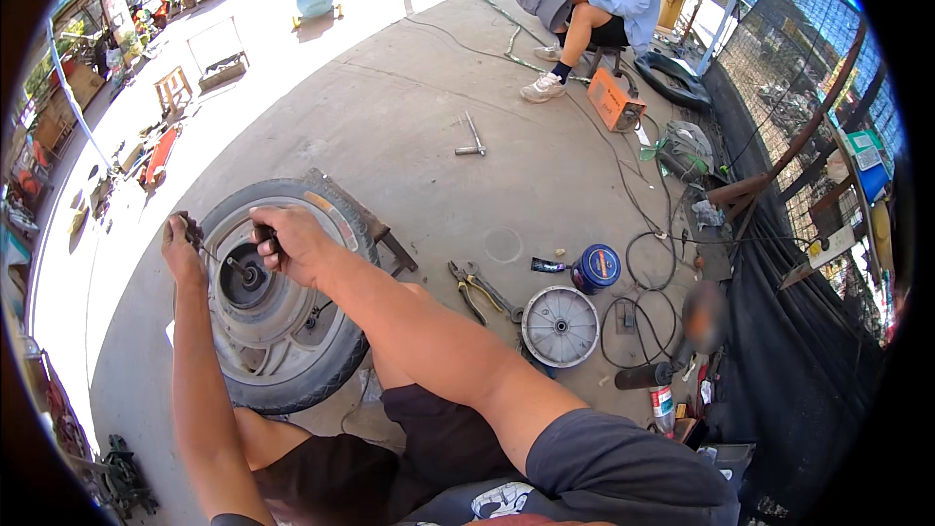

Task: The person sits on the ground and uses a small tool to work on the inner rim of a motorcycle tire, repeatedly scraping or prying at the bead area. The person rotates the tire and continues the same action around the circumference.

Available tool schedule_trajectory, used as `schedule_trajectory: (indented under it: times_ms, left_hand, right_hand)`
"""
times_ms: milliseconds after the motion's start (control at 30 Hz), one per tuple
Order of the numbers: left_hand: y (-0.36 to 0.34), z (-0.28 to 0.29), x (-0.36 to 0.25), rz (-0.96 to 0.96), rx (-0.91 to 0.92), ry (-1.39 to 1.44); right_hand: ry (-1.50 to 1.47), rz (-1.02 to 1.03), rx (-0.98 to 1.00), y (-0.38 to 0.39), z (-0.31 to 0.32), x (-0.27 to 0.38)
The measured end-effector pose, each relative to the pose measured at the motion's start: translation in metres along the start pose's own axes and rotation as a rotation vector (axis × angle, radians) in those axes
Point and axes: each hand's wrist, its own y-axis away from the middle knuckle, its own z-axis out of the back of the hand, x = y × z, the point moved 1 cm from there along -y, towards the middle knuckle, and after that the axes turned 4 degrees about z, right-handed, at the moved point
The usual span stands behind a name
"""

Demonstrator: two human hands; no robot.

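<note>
A scooter-type wheel with a black tyre and grey metal hub lies tilted in front of my knees, propped on a low wooden stool. From the dark recess in its middle sticks a short axle. My left hand is raised at the wheel's left side, fingers closed round something dark and small; a thin rod or wire runs from it toward the axle. Above the hub's right side, my right hand curls its fingers round a dark piece, mostly hidden by the fingers.
Right of the wheel lie pliers, a round metal hub cover and a blue can. Farther off are a T-shaped socket wrench, an orange welding machine, loose cables and a seated person. Black netting borders the right.
</note>
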Motion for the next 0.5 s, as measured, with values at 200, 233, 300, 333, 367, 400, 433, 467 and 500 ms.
schedule_trajectory:
  times_ms: [200,233,300,333,367,400,433,467,500]
  left_hand:
    - [-0.006,-0.011,-0.011,0.101,0.124,0.080]
    - [-0.006,-0.016,-0.013,0.129,0.138,0.065]
    - [-0.008,-0.015,-0.014,0.198,0.257,0.108]
    - [-0.011,-0.009,-0.014,0.208,0.264,0.161]
    - [-0.011,-0.008,-0.013,0.204,0.265,0.171]
    - [-0.010,-0.007,-0.015,0.203,0.276,0.179]
    - [-0.008,-0.007,-0.017,0.204,0.291,0.187]
    - [-0.006,-0.009,-0.018,0.191,0.254,0.156]
    - [-0.004,-0.012,-0.019,0.178,0.221,0.125]
  right_hand:
    - [-0.013,0.012,0.019,-0.002,0.004,0.004]
    - [0.006,0.012,0.007,-0.001,0.007,0.006]
    - [0.005,0.004,0.007,-0.002,0.008,0.007]
    - [0.013,-0.013,0.026,-0.004,0.007,0.005]
    - [0.023,-0.020,0.031,-0.004,0.008,0.005]
    - [0.037,-0.015,0.038,-0.004,0.008,0.006]
    - [0.032,-0.015,0.044,-0.004,0.006,0.006]
    - [0.026,-0.016,0.045,-0.003,0.005,0.007]
    - [0.020,-0.014,0.044,-0.002,0.005,0.007]
